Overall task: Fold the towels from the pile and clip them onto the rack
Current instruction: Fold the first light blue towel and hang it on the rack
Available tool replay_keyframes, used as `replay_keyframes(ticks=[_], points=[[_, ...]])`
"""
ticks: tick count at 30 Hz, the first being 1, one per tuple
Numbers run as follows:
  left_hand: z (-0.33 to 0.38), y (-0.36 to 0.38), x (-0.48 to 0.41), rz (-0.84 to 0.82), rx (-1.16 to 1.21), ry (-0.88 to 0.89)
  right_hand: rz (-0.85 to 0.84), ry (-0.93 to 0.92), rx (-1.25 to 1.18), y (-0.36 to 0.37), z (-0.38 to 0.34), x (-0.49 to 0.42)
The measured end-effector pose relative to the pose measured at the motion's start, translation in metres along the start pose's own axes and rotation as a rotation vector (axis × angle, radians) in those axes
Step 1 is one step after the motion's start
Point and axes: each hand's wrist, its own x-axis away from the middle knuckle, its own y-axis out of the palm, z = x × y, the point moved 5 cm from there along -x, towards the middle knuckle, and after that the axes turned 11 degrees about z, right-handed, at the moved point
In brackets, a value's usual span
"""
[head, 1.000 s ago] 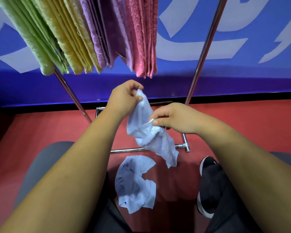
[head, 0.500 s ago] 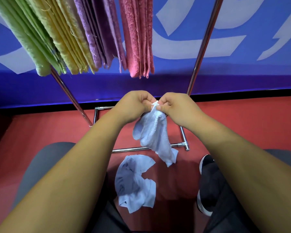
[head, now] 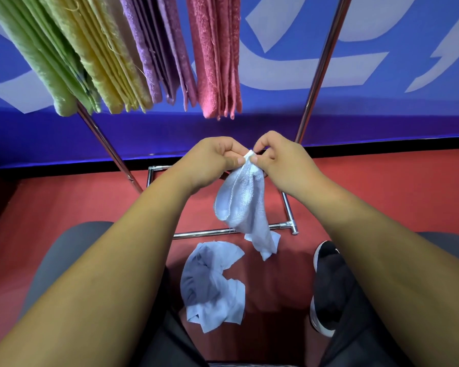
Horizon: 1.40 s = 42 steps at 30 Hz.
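A pale blue towel (head: 243, 205) hangs bunched in the air in front of me. My left hand (head: 212, 160) and my right hand (head: 281, 161) both pinch its top edge, thumbs almost touching. Below, another pale blue towel (head: 212, 284) lies crumpled on the red floor between my legs. The chrome rack (head: 317, 72) stands ahead, its base bar (head: 204, 233) behind the held towel. Folded towels hang from the rack's top: green (head: 40, 59), yellow (head: 101, 56), purple (head: 157, 46) and pink (head: 217, 54). The clips are out of view.
A blue wall with white shapes (head: 382, 49) rises close behind the rack. My black shoe (head: 329, 287) rests on the red floor (head: 382, 194) to the right of the crumpled towel. My grey-clad knees frame the bottom of the view.
My right hand has come up from the towel's middle to its top edge beside my left hand. The towel now hangs from both pinches, a little higher.
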Motion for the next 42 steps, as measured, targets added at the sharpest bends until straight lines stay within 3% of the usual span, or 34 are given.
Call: replay_keyframes(ticks=[5,9,17,21,26,29,35,42], points=[[0.002,-0.001,-0.001,0.013,-0.002,0.004,-0.008,-0.045,0.002,0.0,-0.004,0.001],[0.002,-0.006,-0.003,0.12,-0.066,0.023,0.046,-0.045,0.015,-0.004,-0.005,0.0],[-0.007,-0.01,-0.005,0.135,-0.444,0.053,0.267,-0.033,0.014,-0.03,-0.008,-0.009],[-0.004,-0.017,-0.002,0.183,-0.571,0.034,0.319,-0.002,-0.007,-0.041,-0.005,-0.012],[-0.001,-0.015,0.002,0.08,-0.7,0.014,0.371,0.046,-0.037,-0.049,0.0,-0.015],[0.002,-0.021,0.001,0.159,-0.738,0.079,0.379,0.064,-0.06,-0.052,0.002,-0.014],[0.015,-0.044,0.0,0.478,-0.504,0.106,0.433,-0.017,-0.015,-0.062,-0.008,-0.016],[0.045,-0.056,0.019,0.566,0.183,0.063,0.409,0.028,-0.264,-0.08,-0.035,-0.006]])
